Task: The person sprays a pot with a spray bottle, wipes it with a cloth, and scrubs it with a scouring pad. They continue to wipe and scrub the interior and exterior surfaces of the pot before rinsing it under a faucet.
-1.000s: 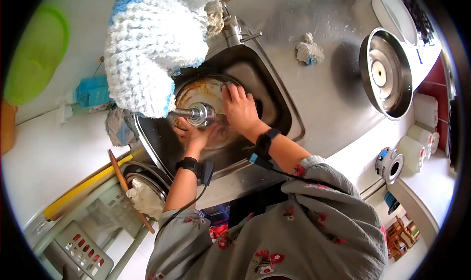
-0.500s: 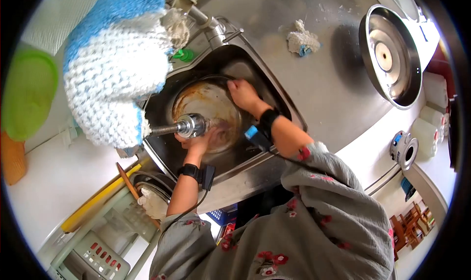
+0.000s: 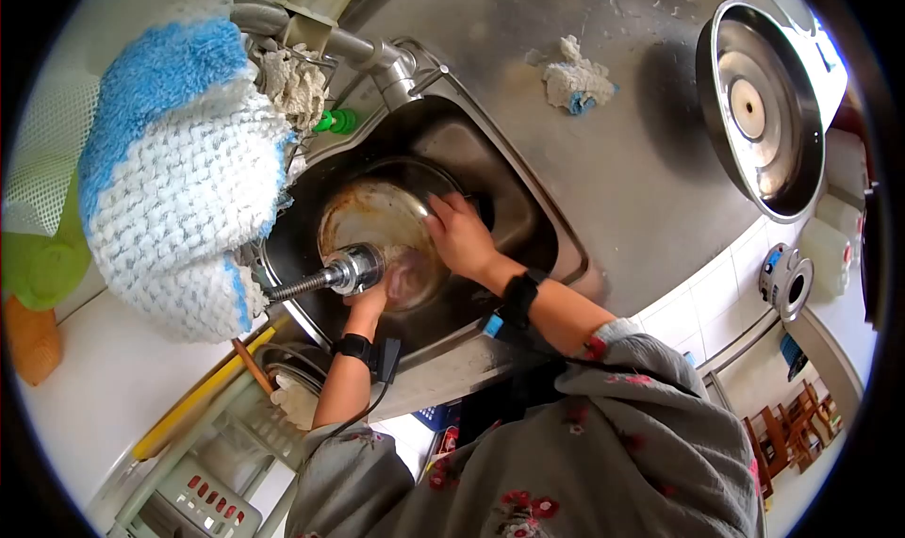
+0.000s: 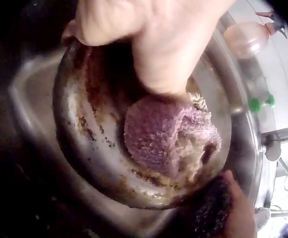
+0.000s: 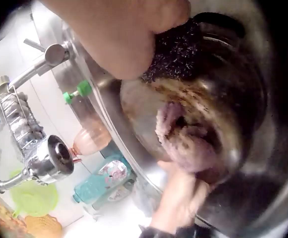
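A round metal pan (image 3: 363, 213) with brown burnt stains lies in the steel sink (image 3: 452, 142). My left hand (image 3: 368, 302) grips its near left edge, fingers towards the outside and thumb inward. Against that thumb sits a crumpled purple cloth (image 4: 151, 129), inside the pan. My right hand (image 3: 460, 236) holds a dark steel wool scourer (image 5: 176, 52) to the pan's surface at the right side. The hand itself covers part of the scourer. In the head view the chrome tap spout (image 3: 358, 267) hangs above the pan, overlapping it near my left hand.
A large blue and white cloth (image 3: 179, 171) hangs beside the tap at the left. On the steel counter lie a crumpled rag (image 3: 575, 78) and a wide steel pan (image 3: 754, 114). Bottles, such as a teal one (image 5: 101, 183), stand behind the sink.
My right hand has shifted along the pan's right side, slightly down towards me. The left hand stays at the near left edge. The head view has swung, so the hanging cloth appears further left.
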Motion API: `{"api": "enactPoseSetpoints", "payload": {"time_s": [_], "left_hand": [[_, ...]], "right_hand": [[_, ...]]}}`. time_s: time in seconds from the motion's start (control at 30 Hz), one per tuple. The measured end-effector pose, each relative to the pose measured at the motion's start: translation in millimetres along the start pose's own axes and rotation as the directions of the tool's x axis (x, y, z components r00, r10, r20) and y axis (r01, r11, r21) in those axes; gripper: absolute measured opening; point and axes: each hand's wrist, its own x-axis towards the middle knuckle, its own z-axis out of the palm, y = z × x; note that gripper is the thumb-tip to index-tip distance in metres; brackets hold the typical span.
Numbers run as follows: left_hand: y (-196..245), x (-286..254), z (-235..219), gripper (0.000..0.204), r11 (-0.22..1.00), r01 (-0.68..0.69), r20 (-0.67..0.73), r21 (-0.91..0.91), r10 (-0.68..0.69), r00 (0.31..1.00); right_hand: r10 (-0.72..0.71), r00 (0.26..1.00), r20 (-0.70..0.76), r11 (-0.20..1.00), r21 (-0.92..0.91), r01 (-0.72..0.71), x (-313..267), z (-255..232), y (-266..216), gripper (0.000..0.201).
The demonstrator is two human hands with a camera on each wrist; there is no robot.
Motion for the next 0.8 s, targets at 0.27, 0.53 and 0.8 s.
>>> {"api": "enactPoseSetpoints", "payload": {"time_s": [0.27, 0.53, 0.8], "left_hand": [[-22.1, 6.1, 2.2, 0.097, 0.989, -0.108, -0.075, 0.099, 0.115, 0.99], [-41.0, 9.6, -3.6, 0.089, 0.931, -0.281, -0.082, 0.232, 0.307, 0.948], [-118.4, 67.4, 17.5, 0.145, 0.939, -0.317, -0.041, 0.136, 0.325, 0.945]], "right_hand": [[-0.016, 0.978, 0.209, 0.999, -0.028, 0.022, 56.4, 11.2, -7.5, 0.029], [-0.026, 0.99, 0.137, 0.999, -0.03, 0.031, 19.0, 17.0, 13.7, 0.027], [-0.221, 0.943, 0.249, 0.966, -0.075, 0.246, 61.6, 13.0, -22.4, 0.027]]}}
